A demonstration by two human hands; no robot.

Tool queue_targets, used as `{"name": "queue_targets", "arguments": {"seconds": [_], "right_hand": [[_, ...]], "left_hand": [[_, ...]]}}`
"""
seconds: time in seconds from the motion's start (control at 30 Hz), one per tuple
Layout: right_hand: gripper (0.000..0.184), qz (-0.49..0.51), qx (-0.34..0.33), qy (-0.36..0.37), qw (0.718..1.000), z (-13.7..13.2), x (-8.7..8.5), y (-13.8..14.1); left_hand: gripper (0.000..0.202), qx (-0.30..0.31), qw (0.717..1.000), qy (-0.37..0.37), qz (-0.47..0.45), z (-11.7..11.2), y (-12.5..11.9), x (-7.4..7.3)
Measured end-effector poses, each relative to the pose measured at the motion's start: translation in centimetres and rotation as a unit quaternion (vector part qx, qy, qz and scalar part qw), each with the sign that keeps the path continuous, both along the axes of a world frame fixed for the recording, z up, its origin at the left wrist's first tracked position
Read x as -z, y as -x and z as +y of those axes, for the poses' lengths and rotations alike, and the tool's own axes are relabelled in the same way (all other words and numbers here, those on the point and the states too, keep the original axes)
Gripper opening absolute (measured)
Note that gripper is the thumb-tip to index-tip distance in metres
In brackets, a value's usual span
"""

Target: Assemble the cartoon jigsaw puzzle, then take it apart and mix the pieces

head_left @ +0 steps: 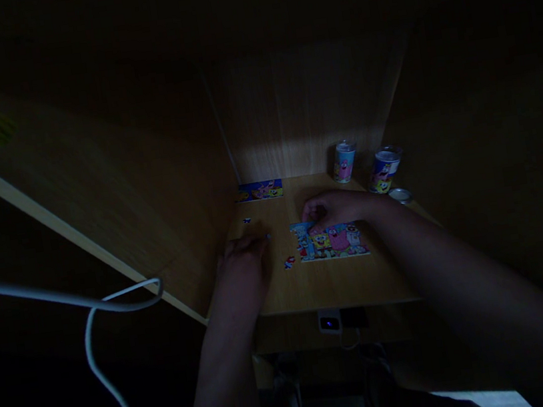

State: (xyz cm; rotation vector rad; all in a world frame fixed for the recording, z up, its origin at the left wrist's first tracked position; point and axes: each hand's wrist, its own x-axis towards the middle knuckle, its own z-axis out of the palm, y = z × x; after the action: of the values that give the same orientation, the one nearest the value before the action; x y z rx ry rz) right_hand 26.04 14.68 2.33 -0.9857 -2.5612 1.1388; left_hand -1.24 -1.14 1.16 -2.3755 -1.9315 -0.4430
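A partly covered jigsaw puzzle [338, 240] with colourful cartoon figures lies flat on the wooden surface. My right hand [335, 208] reaches over its upper edge, fingers curled and thumb low against the upper left part; what they pinch, if anything, is hidden. To the left, my left hand [243, 261] rests low over the wood with its fingers together, and a tiny bluish puzzle piece [268, 235] shows at the fingertips. One loose piece [289, 263] lies between that hand and the puzzle. Another loose piece [247, 220] lies farther back.
A blue cartoon strip [262, 190] lies at the back left. Two cartoon-printed cans, one smaller [344, 162] and one larger [385, 170], stand at the back right beside a round lid [400, 195]. Wooden panels enclose the dim space. A white cable [96, 363] hangs at left.
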Motion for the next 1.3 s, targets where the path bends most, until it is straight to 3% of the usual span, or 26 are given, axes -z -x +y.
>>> {"name": "queue_targets", "arguments": {"seconds": [0.2, 0.3, 0.37, 0.43, 0.57, 0.83, 1.03, 1.17, 1.3], "right_hand": [[0.044, -0.003, -0.003, -0.004, 1.000, 0.0, 0.1, 0.0], [0.045, -0.005, 0.004, 0.002, 1.000, -0.1, 0.0, 0.1], [0.045, -0.005, 0.005, 0.006, 1.000, -0.1, 0.0, 0.1], [0.046, -0.005, 0.005, 0.008, 1.000, -0.1, 0.0, 0.1], [0.046, -0.002, 0.002, 0.007, 1.000, -0.2, -0.1, 0.0], [0.048, 0.004, 0.007, 0.011, 1.000, -0.2, 0.1, 0.1], [0.047, 0.001, 0.006, 0.007, 1.000, -0.1, 0.3, 0.0], [0.047, 0.003, 0.007, 0.003, 1.000, -0.2, 0.2, 0.1], [0.047, 0.001, 0.012, 0.005, 1.000, -0.4, -0.1, 0.2]], "left_hand": [[0.059, -0.014, 1.000, -0.013, 0.001, -0.3, 0.0, -0.7], [0.045, -0.007, 0.999, -0.049, -0.019, 0.0, -0.1, -0.7], [0.040, -0.005, 0.997, -0.071, -0.030, 0.6, 0.0, -0.3], [0.047, -0.005, 0.997, -0.075, -0.029, 1.3, 0.0, 0.4], [0.060, -0.020, 0.999, -0.027, -0.026, 2.5, 0.0, 1.7], [0.061, -0.042, 0.998, -0.022, -0.035, 2.8, -0.1, 2.2], [0.039, -0.021, 0.995, -0.053, -0.078, 3.1, 0.5, 1.4], [0.039, -0.071, 0.993, -0.062, -0.078, 2.9, 0.6, 0.4], [0.042, -0.054, 0.998, -0.025, -0.019, 2.8, 0.5, 0.5]]}}
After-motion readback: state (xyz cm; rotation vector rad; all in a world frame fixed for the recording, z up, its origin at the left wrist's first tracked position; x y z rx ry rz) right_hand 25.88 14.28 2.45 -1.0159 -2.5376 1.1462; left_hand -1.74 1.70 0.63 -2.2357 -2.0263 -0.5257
